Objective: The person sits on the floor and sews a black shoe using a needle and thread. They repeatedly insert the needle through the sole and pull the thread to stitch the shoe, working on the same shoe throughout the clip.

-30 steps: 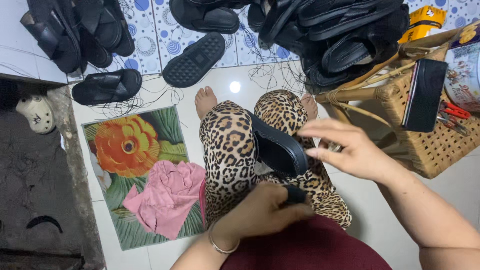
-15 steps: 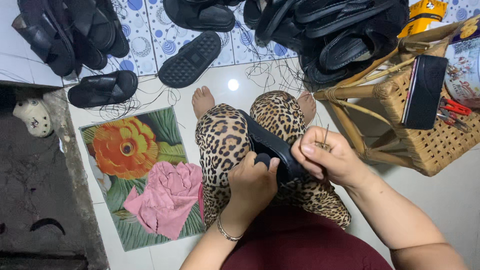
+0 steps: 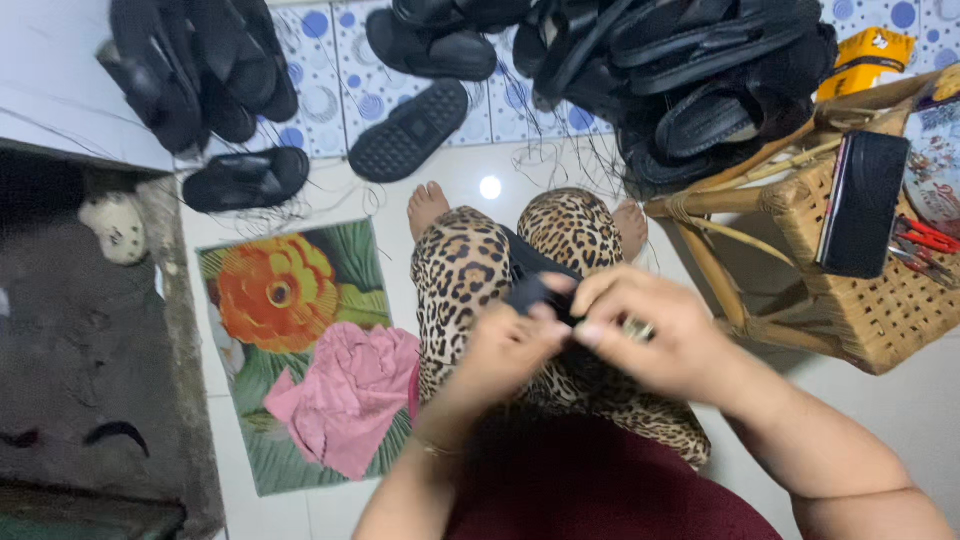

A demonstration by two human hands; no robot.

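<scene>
Both hands pinch a black sandal (image 3: 540, 285) over the lap: left hand (image 3: 505, 345) fingers curled beneath it, right hand (image 3: 645, 335) fingertips pressed on its edge (blurred). Loose grip could drop it.

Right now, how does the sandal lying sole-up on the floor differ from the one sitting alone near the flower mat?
The sole-up sandal shows its studded tread and lies slanted; the lone sandal sits strap-up, nearly level. The sole-up sandal rests partly on blue-dotted tile, the lone sandal beside the dark ledge. Both are black.
</scene>
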